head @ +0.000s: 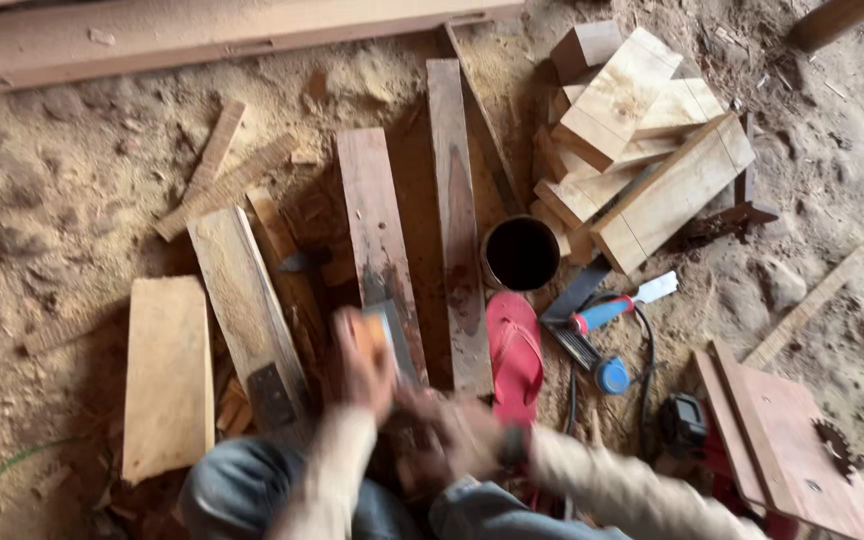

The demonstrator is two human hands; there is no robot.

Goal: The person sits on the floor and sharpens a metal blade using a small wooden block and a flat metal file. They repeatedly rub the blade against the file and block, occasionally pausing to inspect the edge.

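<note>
Gripping a small wooden block [370,335], the left hand [362,365] sits over a reddish plank [377,240] on the sandy floor [62,200]. Blur hides whether the right hand's [447,440] fingers are spread or pressed together. A red sandal [515,355] lies just beside it.

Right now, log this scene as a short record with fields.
setting: sandy, sawdust-strewn ground
left hand: blurred, at the near end of a reddish plank; grip unclear
right hand: blurred, low beside the left
planks: several lying side by side
pale blocks: stacked
dark can: open
red sandal: beside the can

Reddish plank [380,240] flat on sawdust, lengthwise.
</note>
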